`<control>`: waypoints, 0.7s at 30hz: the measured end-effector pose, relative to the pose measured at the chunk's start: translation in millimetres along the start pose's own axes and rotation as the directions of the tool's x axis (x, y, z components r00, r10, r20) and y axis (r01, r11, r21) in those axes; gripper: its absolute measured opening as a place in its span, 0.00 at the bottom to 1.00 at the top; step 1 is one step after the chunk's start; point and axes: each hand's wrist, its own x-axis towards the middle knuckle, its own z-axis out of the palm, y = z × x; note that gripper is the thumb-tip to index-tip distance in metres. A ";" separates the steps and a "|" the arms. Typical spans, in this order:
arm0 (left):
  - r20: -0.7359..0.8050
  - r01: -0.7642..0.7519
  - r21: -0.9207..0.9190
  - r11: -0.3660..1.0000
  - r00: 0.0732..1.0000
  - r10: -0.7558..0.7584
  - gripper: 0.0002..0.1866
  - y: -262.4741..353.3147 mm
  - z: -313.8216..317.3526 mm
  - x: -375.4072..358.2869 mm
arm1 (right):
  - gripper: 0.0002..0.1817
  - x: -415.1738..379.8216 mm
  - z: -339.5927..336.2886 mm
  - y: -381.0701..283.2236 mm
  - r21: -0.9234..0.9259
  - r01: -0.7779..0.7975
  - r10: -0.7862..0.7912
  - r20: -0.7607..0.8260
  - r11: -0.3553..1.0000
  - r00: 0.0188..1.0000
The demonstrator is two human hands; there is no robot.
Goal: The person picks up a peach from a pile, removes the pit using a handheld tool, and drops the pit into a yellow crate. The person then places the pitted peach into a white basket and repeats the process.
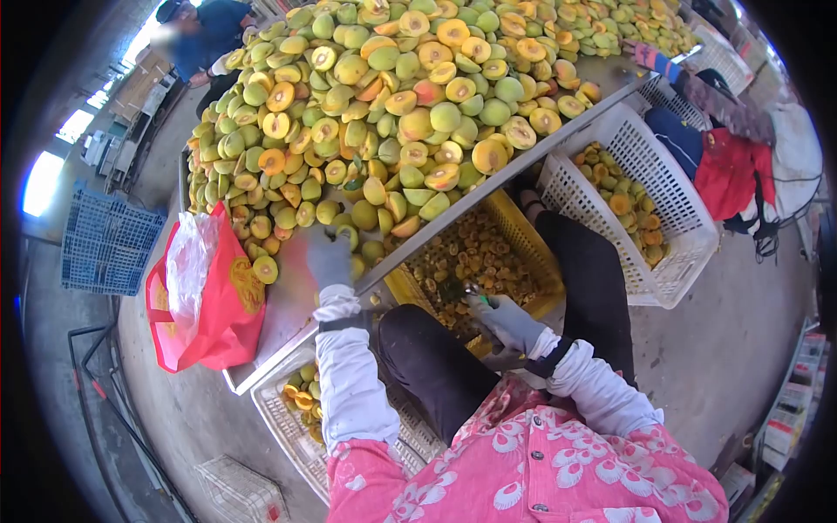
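My left hand [330, 259], in a grey glove, is at the near edge of a big pile of halved yellow-green peaches [418, 122]. Its fingers are curled at a green peach half [350, 235]; the fingertips are partly hidden. My right hand [513, 324], also gloved, is closed around a small tool [473, 291] with a shiny metal tip and a bit of green; its handle is mostly hidden in the palm. Below that hand, between my knees, a yellow crate [542, 253] holds many small brownish-orange pieces, possibly pits.
The pile lies on a metal table [453, 212]. White crates [689, 222] with peach halves stand at right, another [270, 392] below the table at left. A red bag [214, 305] hangs at the table's left corner. Blue crates [109, 240] and a person [205, 39] are farther left.
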 end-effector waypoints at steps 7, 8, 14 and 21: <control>0.163 0.151 -0.977 0.149 0.984 0.068 0.15 78.0 -67.6 -101.7 | 0.19 -42.8 38.7 -68.1 0.087 0.241 -0.249 0.093 0.967 0.964; 0.194 0.187 -0.978 0.091 0.979 0.065 0.16 91.4 -71.8 -115.8 | 0.19 -43.4 45.0 -68.9 0.089 0.241 -0.248 0.076 0.966 0.966; 0.223 0.070 -0.834 0.547 0.950 0.218 0.20 121.6 -84.2 -152.2 | 0.15 -59.8 53.8 -64.9 0.384 0.416 -0.477 0.076 0.824 0.875; 0.261 0.194 -0.941 0.276 0.937 0.232 0.25 121.6 -88.0 -145.7 | 0.17 -92.4 44.2 -64.3 -0.169 0.413 -0.406 0.076 0.895 0.911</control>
